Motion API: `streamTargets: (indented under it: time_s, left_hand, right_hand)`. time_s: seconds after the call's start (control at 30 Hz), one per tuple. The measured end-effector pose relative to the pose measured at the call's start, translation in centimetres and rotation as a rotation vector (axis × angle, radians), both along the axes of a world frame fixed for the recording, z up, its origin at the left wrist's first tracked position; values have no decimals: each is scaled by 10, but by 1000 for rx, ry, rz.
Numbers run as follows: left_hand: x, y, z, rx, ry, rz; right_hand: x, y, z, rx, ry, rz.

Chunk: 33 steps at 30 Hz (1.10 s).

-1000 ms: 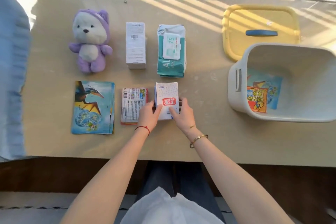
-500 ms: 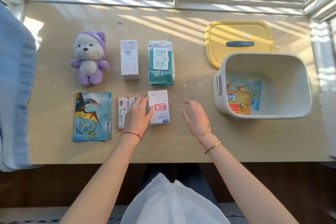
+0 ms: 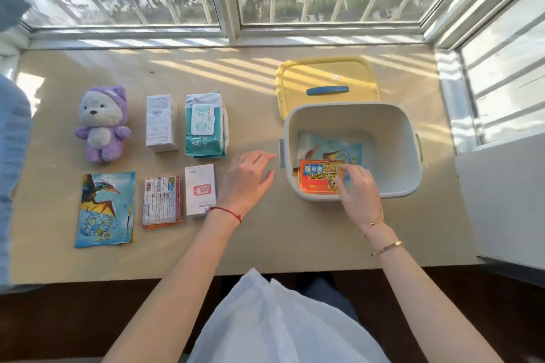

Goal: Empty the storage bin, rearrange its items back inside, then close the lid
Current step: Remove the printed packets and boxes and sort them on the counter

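Six things lie in two rows on the table point(image 3: 265, 244), left of the open bin point(image 3: 401, 138), whose yellow lid point(image 3: 324, 74) lies flat behind it. Inside the bin, the right hand point(image 3: 358, 191) reaches in, fingertips pressed on an orange packet point(image 3: 317, 180) atop a blue one point(image 3: 330, 147). The left hand point(image 3: 247, 180) hovers beside the bin, fingers spread.

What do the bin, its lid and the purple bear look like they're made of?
Bin: likely matte grey-white moulded plastic, with smooth walls and a rolled rim. Lid: yellow plastic, slight sheen, with a blue handle. Purple bear: soft plush fabric, going by its fuzzy surface.
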State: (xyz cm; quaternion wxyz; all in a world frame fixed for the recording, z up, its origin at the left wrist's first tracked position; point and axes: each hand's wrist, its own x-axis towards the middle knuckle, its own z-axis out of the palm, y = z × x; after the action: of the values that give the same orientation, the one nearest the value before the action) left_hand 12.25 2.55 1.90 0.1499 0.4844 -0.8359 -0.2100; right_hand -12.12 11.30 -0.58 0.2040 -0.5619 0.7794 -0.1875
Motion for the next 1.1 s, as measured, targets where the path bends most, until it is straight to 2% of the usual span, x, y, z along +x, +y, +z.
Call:
streamTargets:
  time_s: [0.1,0.2,0.33,0.67,0.9,1.1]
  left_hand:
    - [-57,-3,-7,9,5,-19]
    - [-105,-13,-27,99,-28,-38]
    - [-151,-27,-62,240,-143,-50]
    - [-197,-30,-159,372,-550,-122]
    - [-205,-31,-175,331,-634,-97]
    - [-203,-30,-179,266,-532,0]
  right_hand:
    - [-53,-5,-2,25,13,14]
    - [-95,-12,-9,60,11,41]
    - [-130,-23,-26,91,18,99]
    - [-160,-53,-72,79,-25,163]
    - [-162,-54,-88,108,-50,172]
    - [-162,-54,-91,147,-64,171]
